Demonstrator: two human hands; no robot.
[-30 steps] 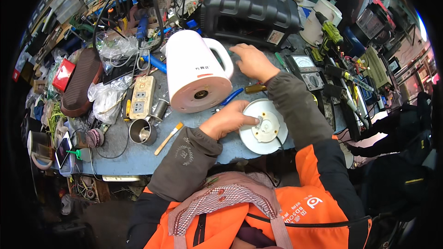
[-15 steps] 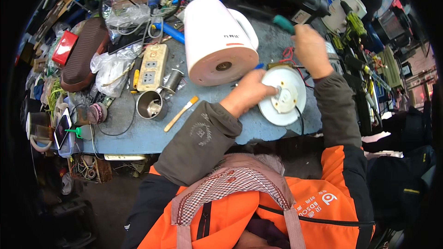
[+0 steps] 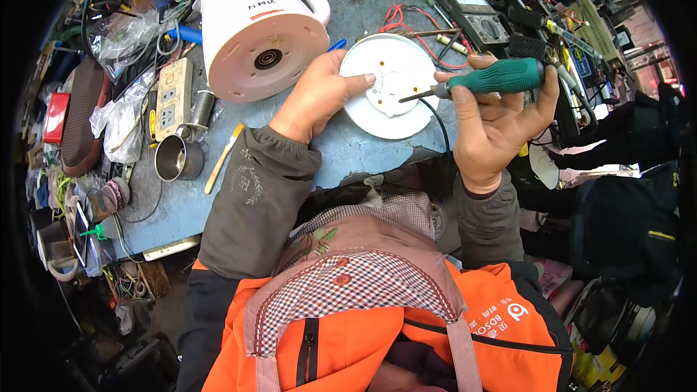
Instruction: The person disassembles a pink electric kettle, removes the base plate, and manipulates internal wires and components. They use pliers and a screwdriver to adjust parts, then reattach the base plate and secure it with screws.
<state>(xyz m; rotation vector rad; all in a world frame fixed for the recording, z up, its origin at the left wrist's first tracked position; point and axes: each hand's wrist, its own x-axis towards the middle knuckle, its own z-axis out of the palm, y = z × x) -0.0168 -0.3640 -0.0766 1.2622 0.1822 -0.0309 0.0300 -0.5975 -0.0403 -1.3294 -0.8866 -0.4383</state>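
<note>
A white round kettle base (image 3: 404, 120) lies with its underside up, a black cord (image 3: 441, 125) leaving its right side. My left hand (image 3: 314, 101) grips its left edge, thumb on top and the other fingers hidden beneath. In my right hand (image 3: 488, 125) is a screwdriver (image 3: 501, 77) with a green handle. Its dark shaft points left, and the tip is over the lower part of the base; whether it touches a screw I cannot tell. Left of the base, the white electric kettle (image 3: 254, 18) is tipped over, its round bottom facing me.
A multimeter (image 3: 475, 16) with red leads sits behind my right hand. To the left are a power strip (image 3: 173, 98), a metal cup (image 3: 179, 158), a brush (image 3: 223, 158), a plastic bag (image 3: 125, 128) and a red box (image 3: 56, 117). The blue bench's front edge is close to my body.
My right hand has come back from the far side of the bench with the green screwdriver, now over the base. My left hand stays on the base. The whole view has shifted.
</note>
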